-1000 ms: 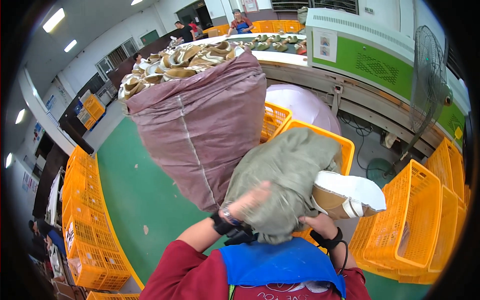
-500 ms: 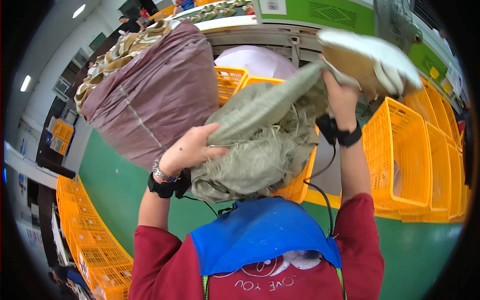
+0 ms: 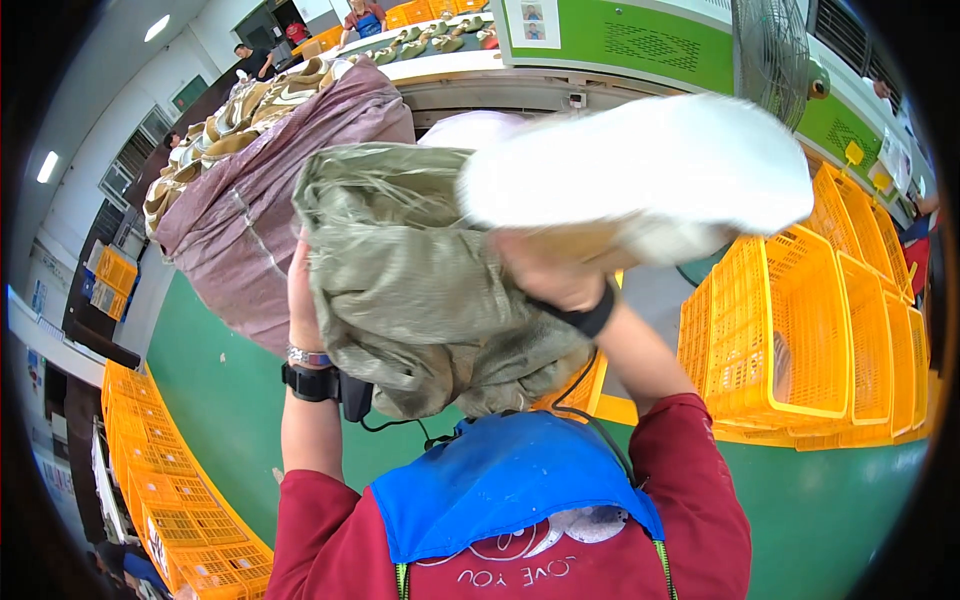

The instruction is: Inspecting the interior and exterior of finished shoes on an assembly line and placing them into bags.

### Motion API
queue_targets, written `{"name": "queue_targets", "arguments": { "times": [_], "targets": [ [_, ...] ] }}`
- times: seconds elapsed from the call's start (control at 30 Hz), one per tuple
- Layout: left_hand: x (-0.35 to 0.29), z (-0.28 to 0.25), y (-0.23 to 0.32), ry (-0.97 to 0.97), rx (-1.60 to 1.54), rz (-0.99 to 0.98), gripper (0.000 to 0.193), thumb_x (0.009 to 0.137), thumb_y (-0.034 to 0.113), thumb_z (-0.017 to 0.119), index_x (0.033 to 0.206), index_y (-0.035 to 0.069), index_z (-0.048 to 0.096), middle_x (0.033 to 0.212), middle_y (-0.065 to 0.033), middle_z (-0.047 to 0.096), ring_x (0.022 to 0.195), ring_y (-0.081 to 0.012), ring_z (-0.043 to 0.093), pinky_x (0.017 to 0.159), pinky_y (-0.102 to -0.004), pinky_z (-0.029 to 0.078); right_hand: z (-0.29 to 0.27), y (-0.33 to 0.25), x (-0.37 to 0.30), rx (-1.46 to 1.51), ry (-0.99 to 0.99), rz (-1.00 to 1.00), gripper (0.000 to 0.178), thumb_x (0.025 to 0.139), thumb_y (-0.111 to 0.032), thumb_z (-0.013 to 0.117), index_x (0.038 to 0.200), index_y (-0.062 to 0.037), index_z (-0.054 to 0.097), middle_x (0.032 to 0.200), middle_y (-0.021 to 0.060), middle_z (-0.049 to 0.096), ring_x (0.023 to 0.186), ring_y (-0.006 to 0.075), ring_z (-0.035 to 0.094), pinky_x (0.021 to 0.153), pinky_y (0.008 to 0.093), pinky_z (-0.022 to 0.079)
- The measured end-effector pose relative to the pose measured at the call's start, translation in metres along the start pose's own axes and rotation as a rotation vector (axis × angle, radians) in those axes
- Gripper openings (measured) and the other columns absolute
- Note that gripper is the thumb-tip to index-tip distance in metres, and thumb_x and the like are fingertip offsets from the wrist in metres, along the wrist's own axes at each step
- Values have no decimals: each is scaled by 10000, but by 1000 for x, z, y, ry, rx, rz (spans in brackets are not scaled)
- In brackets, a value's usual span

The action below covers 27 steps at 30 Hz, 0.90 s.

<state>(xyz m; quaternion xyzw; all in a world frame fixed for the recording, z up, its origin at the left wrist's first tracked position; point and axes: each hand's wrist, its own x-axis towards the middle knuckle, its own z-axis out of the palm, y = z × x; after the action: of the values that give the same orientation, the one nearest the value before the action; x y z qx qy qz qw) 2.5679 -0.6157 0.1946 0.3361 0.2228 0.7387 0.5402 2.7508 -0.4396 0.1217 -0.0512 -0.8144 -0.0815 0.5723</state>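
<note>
A grey-green woven sack (image 3: pixel 420 285) is bunched up in front of me, its frayed mouth gaping at the top. My left hand (image 3: pixel 301 290) holds the sack by its left side; the fingertips are hidden behind the cloth. Over the sack's right side, my right hand (image 3: pixel 552 268) grips a large white and tan shoe-shaped piece (image 3: pixel 640 170), smeared by motion. That piece covers part of the hand's fingers. Left of the sack leans a full mauve sack (image 3: pixel 270 190), topped with stacked beige and white shoe uppers (image 3: pixel 235 115).
Stacked yellow crates (image 3: pixel 770 330) stand on the right, and a long row of yellow crates (image 3: pixel 170 480) curves along the left. Beyond the sacks runs a conveyor (image 3: pixel 430 48) carrying shoes beside a green machine (image 3: pixel 640 40). A fan (image 3: pixel 770 60) stands at the far right. People work in the background.
The shoe-shaped piece has swung left and closer, over the sack. My left hand moved left and up to the sack's side. The sack's mouth now stands upright and gaping.
</note>
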Motion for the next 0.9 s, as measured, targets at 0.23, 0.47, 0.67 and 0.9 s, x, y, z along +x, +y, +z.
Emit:
{"name": "queue_targets", "arguments": {
  "times": [0.23,0.47,0.67,0.9],
  "targets": [
    [-6,30,6,86,-43,115,467,929,403,338,1185,40,481,1108,-109,570,955,-255,575,835,-367,471,97,5,-55,864,-1029,581,392,847,-184,409,1229,-109,455,1198,147,491,1159,277,424,980,330,319],
    [-41,-25,30,191,188,335,441,949,357,287,1215,44,447,1169,-111,519,1032,-244,514,880,-366,422,105,89,-87,297,-901,175,377,766,-176,530,1125,-58,543,1132,169,541,1101,283,477,939,329,353],
    [-34,-25,14,224,312,308,394,941,301,322,1198,33,455,1131,-106,536,991,-239,530,853,-365,432,68,106,-76,218,-1204,390,395,722,-153,586,1091,-12,569,1124,182,552,1109,285,478,934,318,363],
    [-32,-64,41,328,182,364,350,925,240,369,1170,10,470,1127,-106,547,1007,-250,522,863,-370,420,30,88,-175,152,-1007,412,524,812,-249,492,1290,-63,386,1345,172,346,1248,309,316,1043,359,243]
  ]
}}
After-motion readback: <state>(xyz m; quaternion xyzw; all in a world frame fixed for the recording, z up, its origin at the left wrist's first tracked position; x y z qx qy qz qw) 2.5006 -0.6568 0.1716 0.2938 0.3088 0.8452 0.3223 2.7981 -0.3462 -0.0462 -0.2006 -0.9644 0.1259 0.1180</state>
